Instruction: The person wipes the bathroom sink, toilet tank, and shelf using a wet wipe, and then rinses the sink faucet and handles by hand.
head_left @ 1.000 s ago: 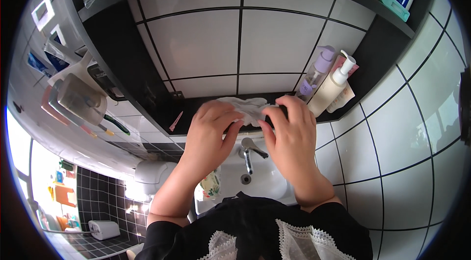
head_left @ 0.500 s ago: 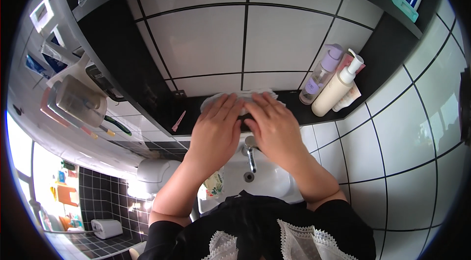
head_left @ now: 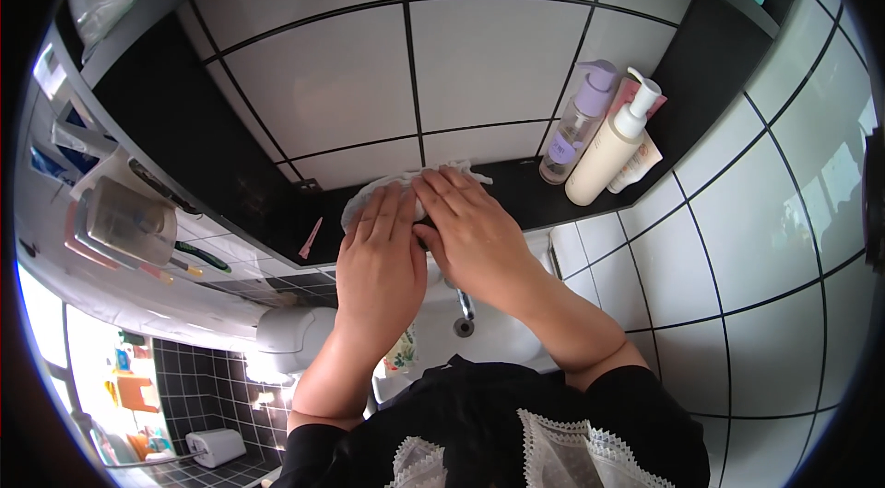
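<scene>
A crumpled white cloth (head_left: 359,197) lies on the black shelf ledge (head_left: 516,186) against the tiled wall. Flat on its left part rests my left hand (head_left: 380,253), fingers stretched out. My right hand (head_left: 470,230) lies beside it with straight fingers over the cloth's right part, close to the left hand. Much of the cloth is hidden under both hands. Left of them on the ledge is a slim pink hair clip (head_left: 311,237).
At the ledge's right end stand a clear pump bottle with a lilac top (head_left: 576,124), a cream pump bottle (head_left: 606,159) and a pale tube (head_left: 636,165). Below my hands is a white sink (head_left: 498,331) with a faucet (head_left: 466,304). A cup holder (head_left: 129,221) hangs left.
Both hands and the cloth have slid left along the ledge, nearer the pink hair clip. The view has shifted a little too.
</scene>
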Tool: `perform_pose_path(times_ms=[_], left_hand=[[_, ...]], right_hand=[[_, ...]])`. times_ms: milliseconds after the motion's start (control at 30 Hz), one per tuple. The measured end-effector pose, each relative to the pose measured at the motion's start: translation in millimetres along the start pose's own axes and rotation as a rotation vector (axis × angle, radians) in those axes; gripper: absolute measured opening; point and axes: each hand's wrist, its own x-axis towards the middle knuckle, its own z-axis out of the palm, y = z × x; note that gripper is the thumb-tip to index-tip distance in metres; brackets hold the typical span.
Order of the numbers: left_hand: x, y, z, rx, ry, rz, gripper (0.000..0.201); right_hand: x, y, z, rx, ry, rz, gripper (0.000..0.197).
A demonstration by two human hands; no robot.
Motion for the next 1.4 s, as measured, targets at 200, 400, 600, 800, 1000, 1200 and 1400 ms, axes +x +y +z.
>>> perform_pose_path(times_ms=[200,400,600,800,1000,1200,1400], left_hand=[[4,-2,2,-0.002,-0.029,0.008,0.042],[16,7,16,-0.098,-0.039,0.082,0.043],[8,6,8,-0.086,-0.033,0.056,0.042],[-12,-14,-7,0.017,-0.015,-0.059,0.040],[-14,-18,-13,0.004,-0.028,-0.071,0.036],[9,-11,7,-0.105,-0.034,0.043,0.040],[17,7,17,-0.069,0.002,0.047,0.040]], right_hand=[[1,2,-7,-0.010,0.019,-0.001,0.040],[-19,17,-20,-0.117,0.072,0.104,0.041],[-11,12,-15,-0.089,0.051,0.115,0.043],[12,-16,15,0.069,0.084,-0.017,0.039],[17,-19,15,0.061,0.077,-0.028,0.036],[-4,12,-18,0.011,0.038,0.062,0.036],[-18,21,-19,-0.102,0.056,0.080,0.042]])
